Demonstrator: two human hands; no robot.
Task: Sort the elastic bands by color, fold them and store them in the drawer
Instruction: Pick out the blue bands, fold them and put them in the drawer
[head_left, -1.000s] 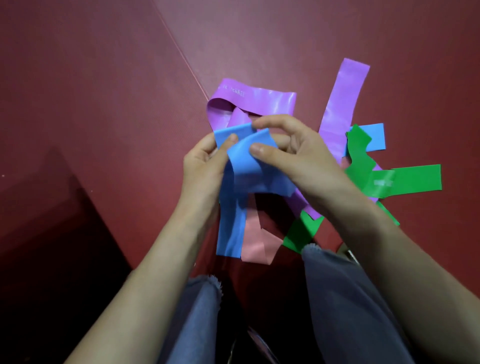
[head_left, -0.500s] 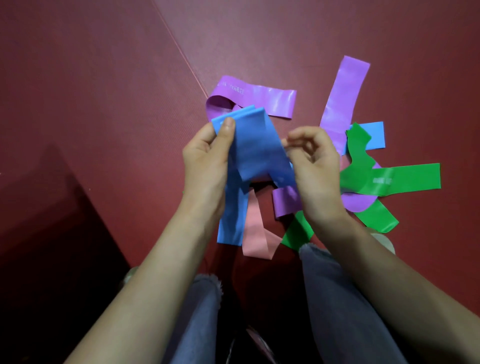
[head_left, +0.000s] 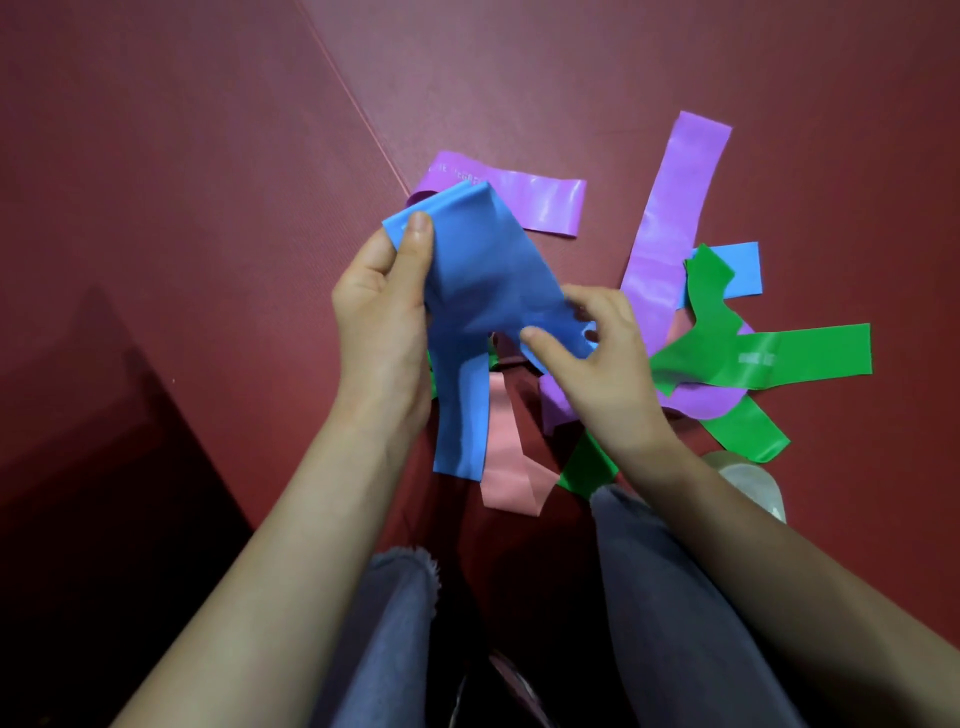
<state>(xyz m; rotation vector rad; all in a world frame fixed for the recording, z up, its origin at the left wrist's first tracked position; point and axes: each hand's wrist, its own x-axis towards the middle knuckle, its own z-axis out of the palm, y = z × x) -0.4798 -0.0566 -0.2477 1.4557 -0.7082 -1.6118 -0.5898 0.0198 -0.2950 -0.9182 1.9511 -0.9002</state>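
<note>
Underneath, a dark red mat (head_left: 208, 208) covers the floor, and a loose heap of bands lies on it, mostly to the right of the hands. One purple band (head_left: 540, 202) lies at the far side, a long purple band (head_left: 670, 218) runs from far to near on the right, and a second blue band (head_left: 737, 270) shows partly under a green band (head_left: 769, 358). A pink band (head_left: 506, 457) lies near, just beside the knees in grey-blue jeans (head_left: 675, 597), and a light shoe (head_left: 753, 478) shows at the right. Both forearms reach forward from the near edge, and the hands meet above the heap and hide its middle. The left hand (head_left: 382, 312) stands upright, thumb pointing far, and it pinches the far corner of the blue band (head_left: 483, 280) between the thumb and the fingers behind. The right hand (head_left: 608, 364) has its back up and its fingers curled, and it pinches the near right part of the same band. This blue band is held above the mat, bent between the two hands, and one end hangs down in front of the pink band.
</note>
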